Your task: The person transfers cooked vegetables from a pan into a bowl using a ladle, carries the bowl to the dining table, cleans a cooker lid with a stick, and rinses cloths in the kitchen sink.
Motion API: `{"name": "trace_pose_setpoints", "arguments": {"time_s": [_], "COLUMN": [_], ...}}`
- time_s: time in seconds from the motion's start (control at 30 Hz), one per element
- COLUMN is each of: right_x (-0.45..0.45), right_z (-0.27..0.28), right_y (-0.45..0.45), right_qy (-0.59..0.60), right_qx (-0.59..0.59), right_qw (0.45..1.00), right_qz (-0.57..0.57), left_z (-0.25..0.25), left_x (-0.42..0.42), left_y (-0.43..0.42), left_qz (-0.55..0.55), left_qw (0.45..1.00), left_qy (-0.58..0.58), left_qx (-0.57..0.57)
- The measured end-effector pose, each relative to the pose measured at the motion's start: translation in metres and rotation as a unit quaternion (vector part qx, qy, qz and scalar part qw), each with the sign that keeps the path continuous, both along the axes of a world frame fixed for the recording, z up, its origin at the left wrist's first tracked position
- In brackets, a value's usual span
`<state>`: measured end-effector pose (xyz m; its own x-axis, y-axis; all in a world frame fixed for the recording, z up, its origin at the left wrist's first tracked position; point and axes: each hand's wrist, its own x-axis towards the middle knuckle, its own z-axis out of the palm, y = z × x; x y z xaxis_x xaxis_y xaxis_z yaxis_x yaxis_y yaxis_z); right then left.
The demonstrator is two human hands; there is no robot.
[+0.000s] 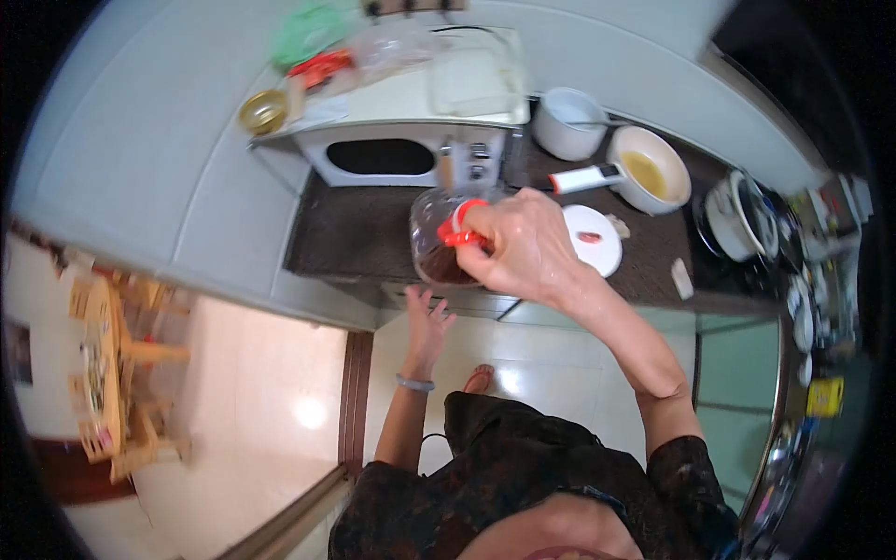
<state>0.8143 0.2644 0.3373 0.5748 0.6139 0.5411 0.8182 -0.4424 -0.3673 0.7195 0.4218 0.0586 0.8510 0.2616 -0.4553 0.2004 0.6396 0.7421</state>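
My right hand (527, 245) is raised over the counter, its fingers closed on a small red-and-white piece (459, 224), curved like a cap or lid rim; its exact kind is unclear. Below it stands a clear container (426, 222) at the counter's front edge. Something dark shows through its wall, and my right hand hides part of it. My left hand (427, 322) is held just in front of the counter edge, below the container, with its fingers spread and nothing in them. A round white lid or plate (597, 245) with a red mark lies right of my right hand.
Behind the container is a white oven (383, 154) with bags on top. A white pan (661, 168) holds yellowish liquid, its handle pointing left. Beside it stands a white pot (567, 121). Another pot (733, 219) sits on the stove. A gold bowl (264, 112) rests near the oven's edge.
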Motion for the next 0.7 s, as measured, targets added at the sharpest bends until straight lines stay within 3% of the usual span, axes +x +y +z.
{"name": "trace_pose_setpoints", "arguments": {"time_s": [0.07,0.2,0.3,0.4,0.47,0.53,0.6,0.7], "right_x": [-0.013,-0.069,-0.131,-0.213,-0.27,-0.327,-0.384,-0.451], "right_z": [0.0,0.011,0.002,-0.017,-0.043,-0.085,-0.122,-0.177], "right_y": [-0.031,-0.101,-0.158,-0.222,-0.267,-0.309,-0.342,-0.386], "right_qy": [0.012,0.1,0.168,0.209,0.26,0.272,0.358,0.356], "right_qx": [0.034,0.065,0.048,0.091,0.049,0.039,0.011,0.072], "right_qw": [0.999,0.988,0.964,0.936,0.908,0.887,0.827,0.736], "right_qz": [-0.039,-0.1,-0.2,-0.267,-0.323,-0.371,-0.434,-0.572], "left_z": [0.009,0.048,-0.006,0.021,0.027,-0.01,-0.024,-0.064], "left_x": [-0.007,-0.041,-0.062,-0.098,-0.125,-0.131,-0.136,-0.131], "left_y": [-0.011,-0.057,-0.069,-0.142,-0.187,-0.221,-0.264,-0.329], "left_qz": [-0.031,-0.14,-0.31,-0.39,-0.411,-0.398,-0.446,-0.5], "left_qw": [0.998,0.99,0.946,0.911,0.891,0.885,0.866,0.844], "left_qy": [0.006,-0.018,0.011,0.128,0.192,0.182,0.134,0.098], "left_qx": [-0.045,-0.009,-0.09,-0.036,0.013,0.161,0.182,0.164]}}
